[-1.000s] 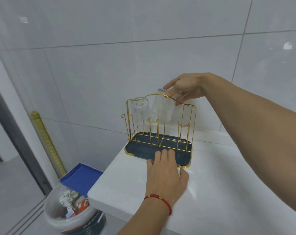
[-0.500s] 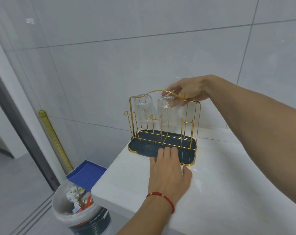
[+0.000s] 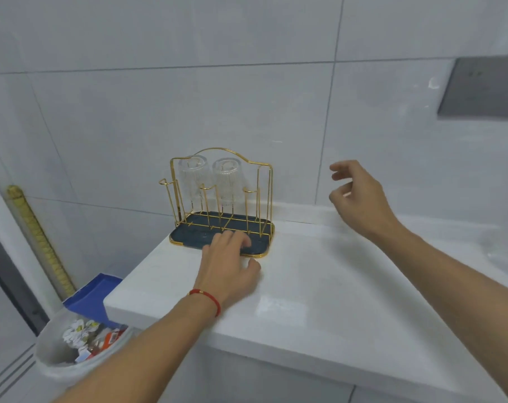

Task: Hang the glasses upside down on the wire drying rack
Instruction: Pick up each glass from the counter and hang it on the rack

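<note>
right hand (image 3: 360, 196) has let go of the second clear ribbed glass (image 3: 227, 181), now empty w/ fingers loosely spread beside the gold wire rack (image 3: 264, 199); left hand (image 3: 229, 264) flat on its dark tray. both glasses hung, prob done.

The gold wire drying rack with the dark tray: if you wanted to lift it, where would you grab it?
Probably the arched top bar of the gold wire drying rack, from above. It spans the frame and sits clear above the two upturned clear glasses, so fingers could hook under it, likely without knocking them.
</note>
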The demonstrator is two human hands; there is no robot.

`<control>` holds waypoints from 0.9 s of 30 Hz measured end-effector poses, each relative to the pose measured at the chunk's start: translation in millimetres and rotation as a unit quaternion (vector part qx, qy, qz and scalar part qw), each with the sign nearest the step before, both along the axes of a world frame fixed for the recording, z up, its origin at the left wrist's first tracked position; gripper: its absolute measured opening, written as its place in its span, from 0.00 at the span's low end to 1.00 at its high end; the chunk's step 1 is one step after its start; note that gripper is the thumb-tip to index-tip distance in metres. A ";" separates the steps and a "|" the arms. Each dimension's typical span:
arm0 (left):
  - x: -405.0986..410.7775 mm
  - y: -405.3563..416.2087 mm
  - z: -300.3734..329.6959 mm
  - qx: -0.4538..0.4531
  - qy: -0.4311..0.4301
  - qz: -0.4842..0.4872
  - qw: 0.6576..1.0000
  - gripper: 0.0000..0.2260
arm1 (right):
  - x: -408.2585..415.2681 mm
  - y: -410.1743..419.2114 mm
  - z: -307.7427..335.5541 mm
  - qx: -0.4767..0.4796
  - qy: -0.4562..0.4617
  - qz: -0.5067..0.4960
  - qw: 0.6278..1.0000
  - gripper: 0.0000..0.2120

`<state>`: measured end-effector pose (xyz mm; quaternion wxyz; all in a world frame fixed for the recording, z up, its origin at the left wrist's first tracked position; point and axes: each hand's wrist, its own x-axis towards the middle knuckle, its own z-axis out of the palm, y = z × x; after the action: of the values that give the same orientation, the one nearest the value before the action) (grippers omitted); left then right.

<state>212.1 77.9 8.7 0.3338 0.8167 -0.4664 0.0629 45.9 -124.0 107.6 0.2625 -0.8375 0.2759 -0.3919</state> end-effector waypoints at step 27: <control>-207.6 -109.8 -5.3 -0.046 0.170 -0.226 0.958 0.18 | -228.0 -33.7 -98.6 0.186 -0.077 -0.511 0.836 0.44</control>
<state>4.5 -32.0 3.4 0.4507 0.6724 -0.5719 -0.1332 -182.1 -157.7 9.0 0.1964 -0.4797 0.7113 -0.4747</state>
